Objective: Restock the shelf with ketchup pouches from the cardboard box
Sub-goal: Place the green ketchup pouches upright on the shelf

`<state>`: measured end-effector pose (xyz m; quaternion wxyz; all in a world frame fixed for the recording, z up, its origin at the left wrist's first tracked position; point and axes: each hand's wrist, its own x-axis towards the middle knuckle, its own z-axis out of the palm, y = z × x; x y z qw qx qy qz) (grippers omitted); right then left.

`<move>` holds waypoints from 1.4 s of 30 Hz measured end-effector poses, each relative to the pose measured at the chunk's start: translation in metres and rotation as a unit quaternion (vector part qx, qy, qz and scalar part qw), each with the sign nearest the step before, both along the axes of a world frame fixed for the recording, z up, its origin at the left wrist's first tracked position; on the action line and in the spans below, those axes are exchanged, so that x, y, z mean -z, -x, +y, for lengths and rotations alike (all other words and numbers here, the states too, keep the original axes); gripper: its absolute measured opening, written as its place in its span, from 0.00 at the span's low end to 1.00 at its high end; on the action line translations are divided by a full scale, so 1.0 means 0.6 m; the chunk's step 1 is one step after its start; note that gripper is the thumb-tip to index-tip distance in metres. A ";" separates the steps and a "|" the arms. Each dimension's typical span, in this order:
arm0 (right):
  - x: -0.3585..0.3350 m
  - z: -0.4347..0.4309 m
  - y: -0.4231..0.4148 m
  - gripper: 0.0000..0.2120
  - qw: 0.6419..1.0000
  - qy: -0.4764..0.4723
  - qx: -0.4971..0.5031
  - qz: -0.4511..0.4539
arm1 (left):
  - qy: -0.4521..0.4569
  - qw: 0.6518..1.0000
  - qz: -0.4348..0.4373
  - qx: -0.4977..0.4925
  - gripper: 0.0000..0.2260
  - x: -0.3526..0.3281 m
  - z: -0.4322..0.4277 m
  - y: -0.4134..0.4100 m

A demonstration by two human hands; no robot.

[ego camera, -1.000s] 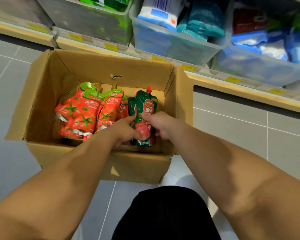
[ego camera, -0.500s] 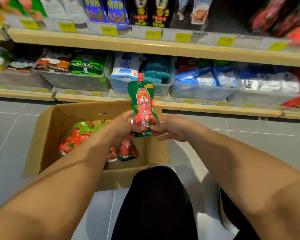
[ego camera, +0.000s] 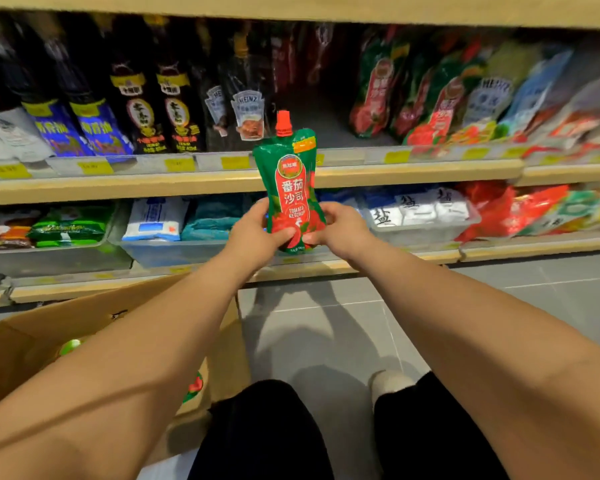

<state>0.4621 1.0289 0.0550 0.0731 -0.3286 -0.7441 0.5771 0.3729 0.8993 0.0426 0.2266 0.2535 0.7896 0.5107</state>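
Observation:
A green and red ketchup pouch (ego camera: pixel 292 181) with a red cap stands upright in the air in front of the shelf (ego camera: pixel 413 171). My left hand (ego camera: pixel 257 233) grips its lower left edge and my right hand (ego camera: pixel 340 230) grips its lower right edge. Behind the pouch, the shelf has a bare gap, with similar ketchup pouches (ego camera: pixel 378 91) standing to the right of it. The cardboard box (ego camera: pixel 42 327) sits on the floor at lower left, mostly hidden by my left arm; a bit of a pouch (ego camera: pixel 195 386) shows inside.
Dark sauce bottles (ego camera: pixel 153 98) line the shelf left of the gap. Below, clear bins (ego camera: pixel 174 251) hold packets and salt bags. Grey tiled floor lies to the right of the box. My knees (ego camera: pixel 271 427) are at the bottom.
Both hands lifted the pouch out of the box and raised it up to the level of the upper shelf. The view tilted up from the box to the shelves.

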 end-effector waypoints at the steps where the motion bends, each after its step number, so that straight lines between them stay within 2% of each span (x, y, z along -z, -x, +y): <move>1: -0.007 0.028 -0.002 0.26 0.999 -0.030 0.012 0.007 | -0.006 1.000 0.018 0.001 0.24 -0.008 0.032 -0.003; 7: -0.043 0.169 -0.001 0.19 0.982 -0.160 0.064 0.070 | -0.061 0.991 0.118 -0.017 0.18 -0.047 0.191 -0.013; 9: -0.051 0.213 0.005 0.22 0.974 -0.200 0.069 0.076 | -0.073 0.984 0.162 -0.031 0.16 -0.055 0.236 -0.012; 11: -0.056 0.248 0.014 0.25 0.969 -0.216 0.079 0.088 | -0.081 0.979 0.185 -0.041 0.16 -0.062 0.274 -0.007; 15: -0.065 0.306 0.034 0.21 0.963 -0.223 0.085 0.126 | -0.081 0.967 0.231 -0.071 0.14 -0.071 0.339 0.008; 19: -0.057 0.350 0.061 0.21 0.962 -0.234 0.091 0.106 | -0.054 0.958 0.271 -0.075 0.11 -0.065 0.390 0.029; 21: -0.046 0.371 0.076 0.13 0.962 -0.245 0.086 0.083 | -0.016 0.957 0.278 -0.077 0.10 -0.058 0.411 0.044; 23: -0.035 0.384 0.086 0.05 0.957 -0.270 0.084 0.062 | 0.028 0.957 0.277 -0.086 0.12 -0.050 0.424 0.055; 29: -0.019 0.404 0.108 0.08 0.946 -0.311 0.091 0.015 | 0.121 0.948 0.278 -0.100 0.17 -0.035 0.450 0.075; 32: -0.023 0.406 0.114 0.21 0.944 -0.310 0.105 0.028 | 0.127 0.950 0.261 -0.117 0.18 -0.036 0.458 0.077; 33: -0.023 0.406 0.113 0.22 0.942 -0.316 0.105 0.032 | 0.131 0.950 0.256 -0.122 0.19 -0.037 0.461 0.077; 35: -0.022 0.405 0.107 0.16 0.938 -0.334 0.090 0.035 | 0.128 0.951 0.243 -0.140 0.21 -0.038 0.462 0.078; 38: -0.019 0.406 0.097 0.07 0.933 -0.353 0.064 0.034 | 0.070 0.959 0.221 -0.165 0.19 -0.038 0.448 0.077; 42: -0.023 0.399 0.094 0.06 0.933 -0.355 0.053 0.014 | 0.079 0.956 0.271 -0.085 0.09 -0.034 0.431 0.075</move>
